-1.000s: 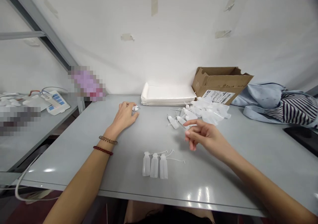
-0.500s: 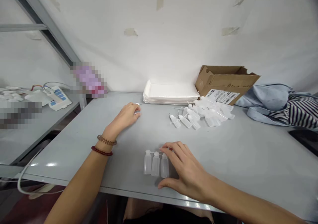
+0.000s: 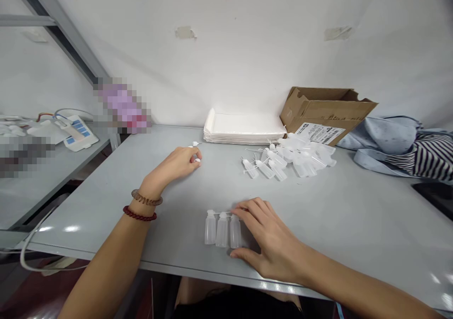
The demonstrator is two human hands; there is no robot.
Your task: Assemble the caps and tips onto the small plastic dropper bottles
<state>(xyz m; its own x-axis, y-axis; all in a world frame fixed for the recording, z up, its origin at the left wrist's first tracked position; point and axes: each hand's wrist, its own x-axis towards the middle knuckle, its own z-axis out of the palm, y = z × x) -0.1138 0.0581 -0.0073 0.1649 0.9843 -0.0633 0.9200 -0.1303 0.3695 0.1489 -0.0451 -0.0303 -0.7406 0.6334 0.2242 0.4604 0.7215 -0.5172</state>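
Three translucent plastic squeeze bottles stand side by side in a row near the table's front edge. My right hand is at the rightmost bottle, fingertips by its top and thumb apart near its base. Farther back on the left, my left hand rests on the table with its fingers curled. A small white cap shows between its thumb and forefinger. Just beyond that hand lies another small white piece with a thin tip.
More squeeze bottles lie heaped at the back right, before a stack of white padded envelopes and an open cardboard box. Blue and striped cloth and a black object are at the right; a white cable hangs at the left.
The small white cap has come into sight between my left thumb and forefinger. My right thumb has shifted slightly right along the bottle's base. The whole view has tilted slightly.
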